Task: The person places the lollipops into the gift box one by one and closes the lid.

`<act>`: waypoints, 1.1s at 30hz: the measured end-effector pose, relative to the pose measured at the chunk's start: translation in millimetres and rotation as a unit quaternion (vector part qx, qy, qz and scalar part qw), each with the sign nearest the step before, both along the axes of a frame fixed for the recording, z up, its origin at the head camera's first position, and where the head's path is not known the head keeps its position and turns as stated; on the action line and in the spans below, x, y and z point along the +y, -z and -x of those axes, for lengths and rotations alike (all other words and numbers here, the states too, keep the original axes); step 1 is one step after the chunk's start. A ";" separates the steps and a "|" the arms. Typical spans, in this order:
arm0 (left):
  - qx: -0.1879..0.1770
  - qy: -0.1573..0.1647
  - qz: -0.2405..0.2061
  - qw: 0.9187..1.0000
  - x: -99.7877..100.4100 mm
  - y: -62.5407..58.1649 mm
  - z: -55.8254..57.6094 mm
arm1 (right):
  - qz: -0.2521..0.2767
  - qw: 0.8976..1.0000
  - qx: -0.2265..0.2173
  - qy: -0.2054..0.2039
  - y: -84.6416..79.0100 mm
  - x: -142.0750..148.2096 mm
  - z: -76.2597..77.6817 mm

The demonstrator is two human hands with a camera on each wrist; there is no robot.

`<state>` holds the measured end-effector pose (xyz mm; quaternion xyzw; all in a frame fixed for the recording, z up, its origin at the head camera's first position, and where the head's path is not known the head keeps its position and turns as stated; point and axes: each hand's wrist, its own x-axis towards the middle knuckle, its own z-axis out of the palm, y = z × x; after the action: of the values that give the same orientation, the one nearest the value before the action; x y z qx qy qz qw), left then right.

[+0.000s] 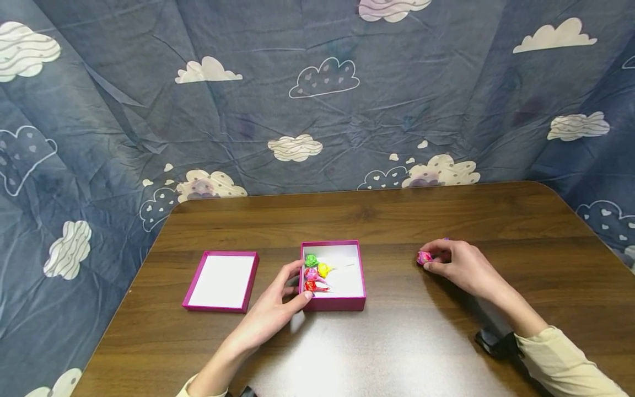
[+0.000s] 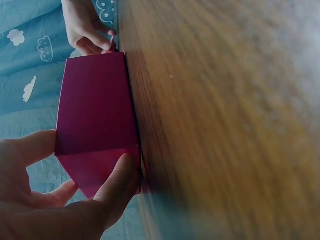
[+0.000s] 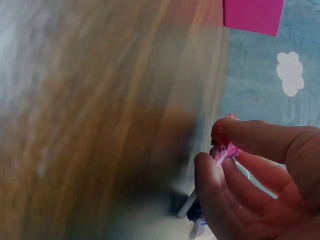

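Head view: right of centre, your right grip [image 1: 462, 266] pinched the lollipop [image 1: 424, 257], where light pressure likely suited; your left grip [image 1: 274, 302] held the box [image 1: 336, 304], lower centre.

Left grip [image 1: 272, 307] curves while right grip [image 1: 462, 265] pinches

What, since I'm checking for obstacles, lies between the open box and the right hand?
Only bare tabletop between the box and the candy in the right hand; the head view shows it.
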<state>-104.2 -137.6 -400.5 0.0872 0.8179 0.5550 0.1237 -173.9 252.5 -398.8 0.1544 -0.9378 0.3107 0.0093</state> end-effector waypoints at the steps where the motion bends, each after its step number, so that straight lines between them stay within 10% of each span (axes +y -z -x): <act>1: 0.001 0.000 0.001 1.000 0.1 0.2 0.0 | 0.003 1.000 0.001 -0.002 -0.2 -0.6 -0.6; 33: 0.001 -0.013 0.007 1.000 4.3 -4.9 -2.4 | 0.161 0.982 0.000 -0.094 -21.1 -57.4 -17.8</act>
<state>-101.7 -133.3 -395.6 0.0763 0.8231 0.5505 0.1166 -156.2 195.1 -377.7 0.2383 -0.8569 0.4571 0.0048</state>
